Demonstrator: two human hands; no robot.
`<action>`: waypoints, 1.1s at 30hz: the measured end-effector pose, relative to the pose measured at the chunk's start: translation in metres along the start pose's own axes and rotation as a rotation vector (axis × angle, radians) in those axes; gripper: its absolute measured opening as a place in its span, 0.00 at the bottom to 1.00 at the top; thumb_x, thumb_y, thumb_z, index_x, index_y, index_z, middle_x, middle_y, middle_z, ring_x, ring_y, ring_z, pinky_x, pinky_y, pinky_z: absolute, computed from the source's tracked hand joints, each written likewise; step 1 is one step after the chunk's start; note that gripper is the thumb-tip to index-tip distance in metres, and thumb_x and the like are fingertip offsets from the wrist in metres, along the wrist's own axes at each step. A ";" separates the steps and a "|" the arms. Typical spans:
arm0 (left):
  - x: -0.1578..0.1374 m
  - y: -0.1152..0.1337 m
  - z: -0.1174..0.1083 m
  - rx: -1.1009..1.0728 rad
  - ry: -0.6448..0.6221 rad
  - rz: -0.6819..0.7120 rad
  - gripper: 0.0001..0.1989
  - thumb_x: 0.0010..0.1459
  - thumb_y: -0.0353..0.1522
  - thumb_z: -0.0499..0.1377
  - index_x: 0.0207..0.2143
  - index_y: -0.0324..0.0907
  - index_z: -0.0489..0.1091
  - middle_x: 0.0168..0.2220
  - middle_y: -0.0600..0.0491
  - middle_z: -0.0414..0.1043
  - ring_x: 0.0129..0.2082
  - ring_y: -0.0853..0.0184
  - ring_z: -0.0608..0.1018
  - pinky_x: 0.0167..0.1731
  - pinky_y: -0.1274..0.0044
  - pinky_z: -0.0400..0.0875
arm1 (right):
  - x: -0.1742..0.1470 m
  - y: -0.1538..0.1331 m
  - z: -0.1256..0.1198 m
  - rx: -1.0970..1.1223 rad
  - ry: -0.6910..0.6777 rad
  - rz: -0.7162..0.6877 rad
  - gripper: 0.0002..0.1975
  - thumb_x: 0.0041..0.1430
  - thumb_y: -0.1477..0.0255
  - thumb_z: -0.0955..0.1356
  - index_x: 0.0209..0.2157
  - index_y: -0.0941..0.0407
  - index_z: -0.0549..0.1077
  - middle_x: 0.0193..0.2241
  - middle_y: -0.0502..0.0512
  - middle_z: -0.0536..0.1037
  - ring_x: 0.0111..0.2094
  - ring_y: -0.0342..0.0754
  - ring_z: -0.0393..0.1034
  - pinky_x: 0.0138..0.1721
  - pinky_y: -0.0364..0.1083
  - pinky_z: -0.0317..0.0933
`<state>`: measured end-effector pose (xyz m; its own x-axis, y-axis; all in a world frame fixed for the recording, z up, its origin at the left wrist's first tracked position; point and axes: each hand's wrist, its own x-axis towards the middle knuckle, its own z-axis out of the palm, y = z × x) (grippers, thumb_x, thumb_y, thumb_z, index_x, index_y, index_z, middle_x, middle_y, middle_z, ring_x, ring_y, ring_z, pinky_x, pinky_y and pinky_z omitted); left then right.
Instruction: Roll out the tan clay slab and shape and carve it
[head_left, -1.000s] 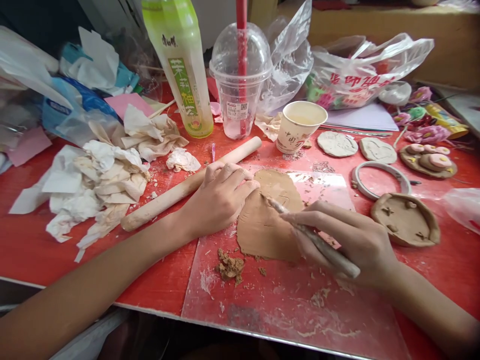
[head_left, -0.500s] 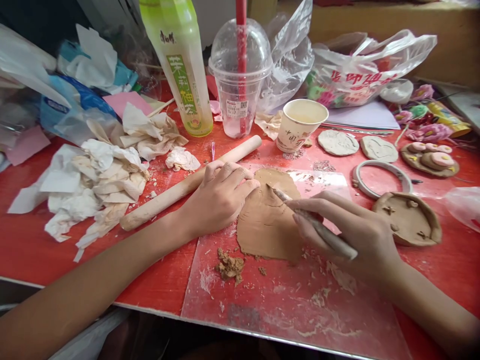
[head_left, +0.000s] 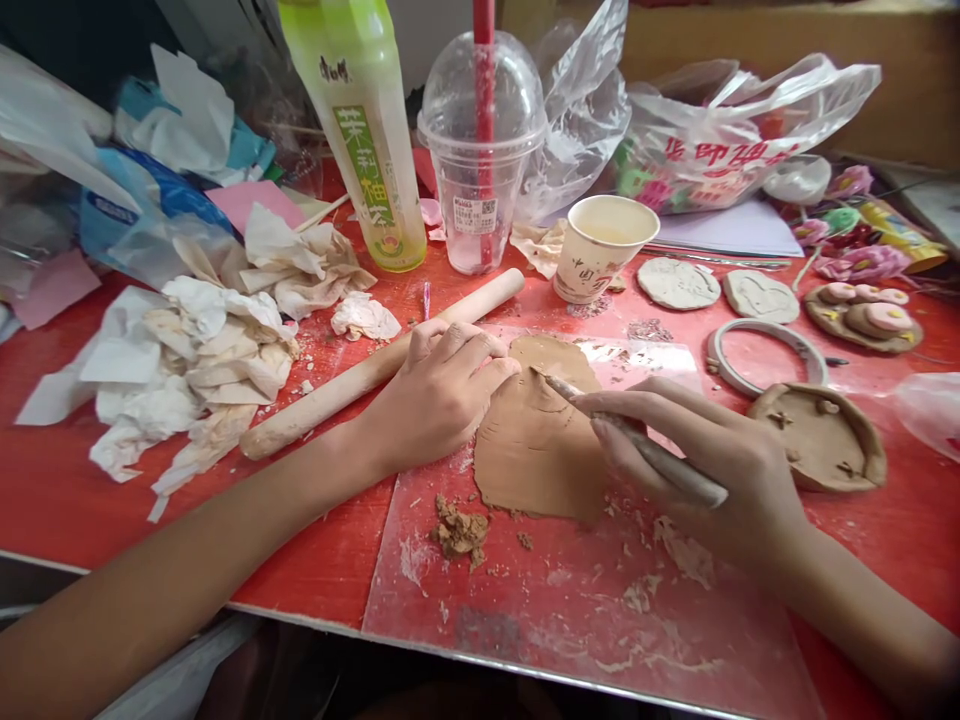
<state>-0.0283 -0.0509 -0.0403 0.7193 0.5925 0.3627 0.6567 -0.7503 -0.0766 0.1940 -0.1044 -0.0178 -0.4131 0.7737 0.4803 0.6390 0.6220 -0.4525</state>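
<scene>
A flat, brown clay slab lies on a clear plastic sheet. My right hand grips a slim clay modelling tool like a pen, its pointed tip touching the upper part of the slab. Faint lines mark the surface near that tip. At the slab's left edge rests my left hand, fingers loosely bent and fingertips on the clay; its thumb is hidden. Behind this hand a wooden rolling pin lies diagonally. Crumbly clay scraps sit just below the slab.
Crumpled tissues are heaped at left. A tea bottle, a domed plastic cup and a paper cup stand behind. At right are a tape roll, a rimmed clay dish and several flat clay pieces.
My right hand and the tool have shifted slightly, the tool's rear end moving right and its tip a little left. My left hand stays on the slab's edge.
</scene>
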 end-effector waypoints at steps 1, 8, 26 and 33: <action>0.000 0.000 0.000 0.004 -0.002 0.001 0.10 0.60 0.28 0.50 0.44 0.41 0.65 0.44 0.48 0.68 0.45 0.60 0.66 0.44 0.66 0.54 | 0.000 0.001 0.001 -0.013 -0.015 -0.026 0.10 0.55 0.81 0.64 0.40 0.58 0.70 0.28 0.53 0.73 0.26 0.40 0.67 0.27 0.40 0.62; -0.001 0.001 0.000 0.001 -0.001 -0.011 0.11 0.60 0.28 0.49 0.44 0.41 0.65 0.45 0.48 0.67 0.46 0.60 0.66 0.44 0.66 0.53 | -0.005 -0.009 -0.003 0.113 -0.167 -0.189 0.09 0.55 0.81 0.63 0.37 0.59 0.70 0.24 0.51 0.71 0.23 0.38 0.66 0.22 0.38 0.59; -0.001 0.001 0.000 0.009 -0.007 -0.016 0.11 0.59 0.27 0.49 0.44 0.41 0.64 0.45 0.48 0.67 0.46 0.60 0.65 0.44 0.65 0.53 | -0.005 -0.012 -0.003 0.084 -0.162 -0.220 0.10 0.55 0.82 0.63 0.38 0.57 0.70 0.23 0.50 0.71 0.21 0.38 0.65 0.20 0.38 0.59; -0.001 0.000 -0.001 -0.009 0.003 -0.025 0.13 0.58 0.25 0.47 0.43 0.40 0.65 0.45 0.48 0.67 0.45 0.60 0.65 0.44 0.65 0.53 | -0.002 -0.003 -0.001 0.050 -0.010 -0.038 0.11 0.55 0.81 0.64 0.40 0.58 0.70 0.29 0.53 0.72 0.27 0.39 0.68 0.28 0.40 0.63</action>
<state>-0.0294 -0.0512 -0.0401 0.7018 0.6106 0.3670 0.6725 -0.7377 -0.0586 0.1935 -0.1074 -0.0167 -0.4432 0.7504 0.4903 0.5898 0.6560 -0.4709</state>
